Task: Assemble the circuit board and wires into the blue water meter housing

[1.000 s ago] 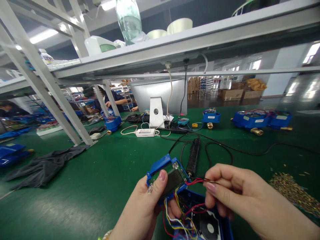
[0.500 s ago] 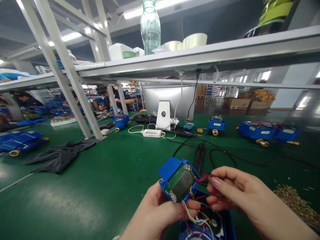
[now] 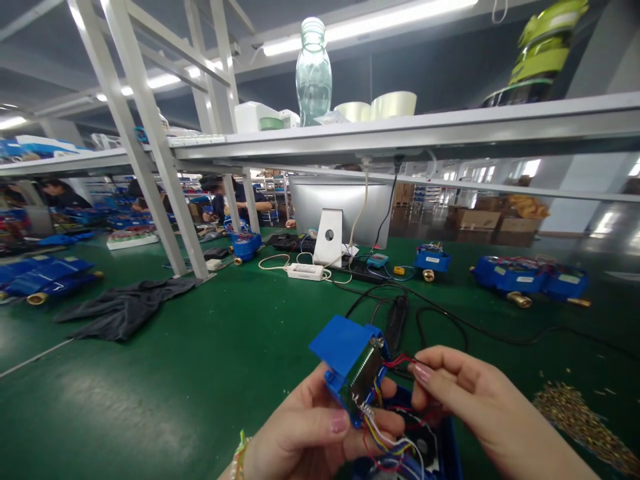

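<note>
My left hand (image 3: 313, 423) grips a blue-framed display module (image 3: 365, 373) with a green circuit board, a grey screen and a raised blue flap (image 3: 341, 343). The module is tilted, its screen turned toward the right. Thin red wires (image 3: 399, 361) come out of its right side, pinched between the thumb and fingers of my right hand (image 3: 457, 387). White, yellow and blue wires (image 3: 387, 440) run from its lower edge into an open blue meter housing (image 3: 453, 447) beneath. My hands partly hide that housing.
A pile of small brass-coloured screws (image 3: 575, 417) lies on the green table at right. Black cables (image 3: 480, 328) cross behind my hands. Blue meters (image 3: 520, 277) stand farther back, near a monitor (image 3: 365, 207) under a shelf (image 3: 450, 130). A dark cloth (image 3: 133, 307) lies at left; co-workers sit beyond.
My left hand has turned the module so its screen faces more to the right and the flap shows wider. My right hand still holds the red wires, slightly lower.
</note>
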`<state>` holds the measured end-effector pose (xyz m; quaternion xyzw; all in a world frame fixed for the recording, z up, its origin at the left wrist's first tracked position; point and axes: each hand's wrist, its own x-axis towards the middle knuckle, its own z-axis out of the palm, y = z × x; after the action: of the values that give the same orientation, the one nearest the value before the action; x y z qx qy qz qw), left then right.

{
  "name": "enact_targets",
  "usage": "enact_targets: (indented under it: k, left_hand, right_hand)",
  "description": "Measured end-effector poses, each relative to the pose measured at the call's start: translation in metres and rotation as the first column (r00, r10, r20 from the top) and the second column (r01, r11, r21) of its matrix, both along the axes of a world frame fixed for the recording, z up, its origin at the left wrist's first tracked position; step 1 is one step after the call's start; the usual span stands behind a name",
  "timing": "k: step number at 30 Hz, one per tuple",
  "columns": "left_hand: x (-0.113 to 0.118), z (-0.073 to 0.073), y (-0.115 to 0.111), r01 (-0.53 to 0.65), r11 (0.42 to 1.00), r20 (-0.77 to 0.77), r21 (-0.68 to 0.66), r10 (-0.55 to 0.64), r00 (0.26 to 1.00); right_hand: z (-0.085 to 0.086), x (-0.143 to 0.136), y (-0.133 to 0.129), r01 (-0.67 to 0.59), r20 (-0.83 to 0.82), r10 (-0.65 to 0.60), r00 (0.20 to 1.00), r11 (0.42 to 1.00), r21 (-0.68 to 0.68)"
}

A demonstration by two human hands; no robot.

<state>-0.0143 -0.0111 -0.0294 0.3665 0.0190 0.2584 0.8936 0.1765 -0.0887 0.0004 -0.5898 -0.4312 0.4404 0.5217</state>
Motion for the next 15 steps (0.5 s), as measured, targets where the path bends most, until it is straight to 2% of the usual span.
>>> enact_targets:
  k: [4, 9, 15]
  left_hand:
    - [-0.001, -0.002, 0.004, 0.022, 1.000, -0.069, 0.021, -0.020, 0.997]
    - [0.000, 0.001, 0.009, -0.051, 0.991, -0.159, 0.124, 0.070, 0.985]
    - [-0.007, 0.005, 0.014, 0.027, 0.971, -0.111, 0.237, -0.001, 0.994]
  right_hand:
    - [0.002, -0.005, -0.003, -0.006, -0.003, 0.006, 1.000, 1.000, 0.011]
    - [0.005, -0.011, -0.009, 0.037, -0.128, -0.039, 0.991, 0.999, -0.014]
    - [0.010, -0.017, -0.008, 0.070, -0.342, -0.058, 0.938, 0.997, 0.021]
